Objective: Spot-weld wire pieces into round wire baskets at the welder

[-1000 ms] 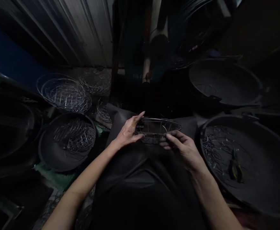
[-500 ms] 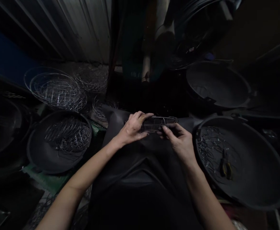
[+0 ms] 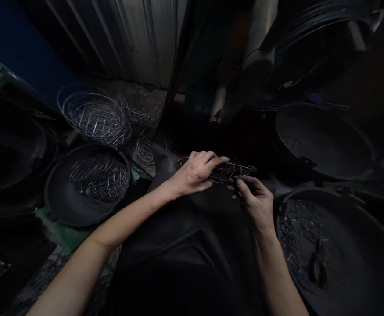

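Note:
Above my dark-covered lap [image 3: 192, 245] lies a wire rack [image 3: 234, 168] of thin metal bars, seen nearly edge-on. My left hand [image 3: 196, 173] grips it from the left, fingers over the top and thumb below. On its right side, my right hand [image 3: 253, 193] pinches with thumb and forefinger at the rack's near edge. Whether a small piece of wire sits in that pinch is too dark to make out. Part of the rack is hidden behind my left hand.
At the right a dark pan [image 3: 353, 245] holds wire pieces [image 3: 293, 224] and yellow-handled pliers [image 3: 319, 267]. Another pan [image 3: 60, 197] at the left holds wire racks [image 3: 101, 177]. More wire racks [image 3: 99, 118] are piled behind it. A further pan [image 3: 330, 145] stands back right.
The view has shifted, so the surroundings sit further right. The rack has tilted, its right end lower. My left hand still grips it, and my right hand stays pinched at its near edge.

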The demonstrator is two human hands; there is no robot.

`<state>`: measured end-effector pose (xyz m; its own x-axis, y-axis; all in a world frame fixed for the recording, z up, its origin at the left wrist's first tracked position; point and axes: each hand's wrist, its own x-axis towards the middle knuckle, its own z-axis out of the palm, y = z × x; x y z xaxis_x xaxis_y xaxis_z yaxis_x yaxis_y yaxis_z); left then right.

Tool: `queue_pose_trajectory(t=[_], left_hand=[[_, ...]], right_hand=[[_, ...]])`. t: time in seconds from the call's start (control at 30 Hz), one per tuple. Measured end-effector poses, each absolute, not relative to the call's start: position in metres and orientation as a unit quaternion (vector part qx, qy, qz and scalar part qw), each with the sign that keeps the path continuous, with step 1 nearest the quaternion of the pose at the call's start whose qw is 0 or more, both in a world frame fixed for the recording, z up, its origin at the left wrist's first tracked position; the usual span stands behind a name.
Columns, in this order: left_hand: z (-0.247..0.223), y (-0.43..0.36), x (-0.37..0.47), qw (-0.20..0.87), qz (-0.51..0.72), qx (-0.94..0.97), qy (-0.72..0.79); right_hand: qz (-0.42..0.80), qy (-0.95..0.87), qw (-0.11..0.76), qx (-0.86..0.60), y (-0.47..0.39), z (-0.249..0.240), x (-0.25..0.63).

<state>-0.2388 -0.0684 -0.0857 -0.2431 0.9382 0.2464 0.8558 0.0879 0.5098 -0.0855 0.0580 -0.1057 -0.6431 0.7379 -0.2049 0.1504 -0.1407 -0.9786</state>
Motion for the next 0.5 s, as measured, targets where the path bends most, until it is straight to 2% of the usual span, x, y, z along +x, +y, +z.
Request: queue_pose_trajectory(t=[0.27,0.5], left_hand=[[-0.085,-0.058,-0.237,0.056,0.260,0.628,0.731],[-0.098,-0.056,-0.240,0.017,0.293,0.625,0.723]], right_hand=[[0.669,-0.602,0.245,-0.360,0.065,-0.112,-0.087],[0.601,-0.664,0.284,-0.341,0.061,-0.111,-0.092]])
